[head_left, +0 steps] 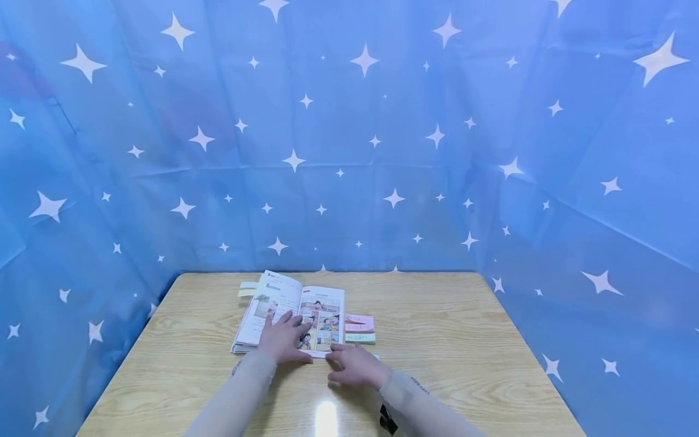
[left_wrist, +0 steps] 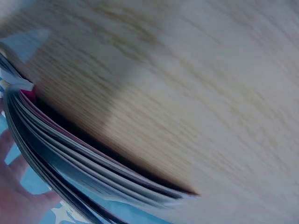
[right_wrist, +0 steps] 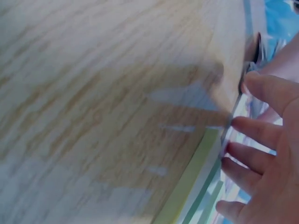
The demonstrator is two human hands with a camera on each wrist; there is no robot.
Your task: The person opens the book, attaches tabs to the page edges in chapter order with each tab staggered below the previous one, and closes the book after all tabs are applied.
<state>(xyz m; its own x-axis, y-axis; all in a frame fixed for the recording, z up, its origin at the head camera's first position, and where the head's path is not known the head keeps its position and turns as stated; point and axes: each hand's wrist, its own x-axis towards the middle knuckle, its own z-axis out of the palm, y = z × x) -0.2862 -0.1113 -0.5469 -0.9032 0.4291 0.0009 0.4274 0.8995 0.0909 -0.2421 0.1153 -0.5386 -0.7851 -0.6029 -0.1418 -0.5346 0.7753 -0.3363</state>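
Observation:
An open book [head_left: 329, 298] with printed text and a comic on its pages lies on the wooden table. My left hand [head_left: 284, 340] rests across the lower middle of the spread, fingers apart. In the left wrist view the book's layered page edges [left_wrist: 88, 156] curve beside that hand. At the lower right corner of the book is my right hand [head_left: 357, 365]. Its fingertips [right_wrist: 236, 122] touch the book's edge in the right wrist view, the fingers fairly straight. Whether a page lies between thumb and fingers cannot be seen.
Pink tabs [head_left: 358, 321] and a green tab [head_left: 360, 338] stick out of the book's right side, pale tabs [head_left: 247, 289] out of its left. The wooden table [head_left: 448, 340] extends around it. A blue curtain [head_left: 338, 121] with white stars stands behind and at both sides.

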